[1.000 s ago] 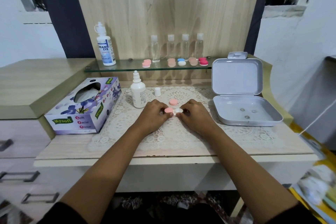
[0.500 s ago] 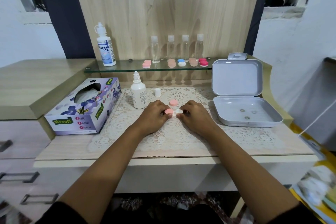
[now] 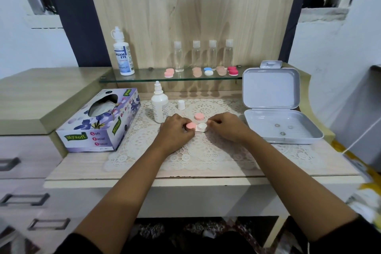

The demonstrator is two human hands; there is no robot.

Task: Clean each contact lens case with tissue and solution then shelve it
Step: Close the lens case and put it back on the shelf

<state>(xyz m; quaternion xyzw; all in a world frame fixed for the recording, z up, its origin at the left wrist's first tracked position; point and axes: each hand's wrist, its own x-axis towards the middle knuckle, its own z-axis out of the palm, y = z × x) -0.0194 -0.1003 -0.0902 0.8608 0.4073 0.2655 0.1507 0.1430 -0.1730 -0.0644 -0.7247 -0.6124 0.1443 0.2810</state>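
Note:
A white contact lens case (image 3: 201, 127) lies on the lace mat between my hands. My left hand (image 3: 176, 129) pinches its pink cap (image 3: 191, 125) on the left well. My right hand (image 3: 227, 127) holds the case's right end with curled fingers; the right well is uncovered. A loose pink cap (image 3: 199, 116) sits just behind the case. An uncapped white solution bottle (image 3: 159, 105) stands behind my left hand, its small white cap (image 3: 181, 105) beside it. The tissue box (image 3: 99, 121) lies to the left.
A glass shelf (image 3: 144, 78) carries several lens cases, small clear bottles and a larger solution bottle (image 3: 122, 52). An open grey box (image 3: 276, 113) sits at the right with small items in its tray. Drawers are at lower left.
The pink cap under my left fingers has tilted slightly on the left well. Both hands stay at the case.

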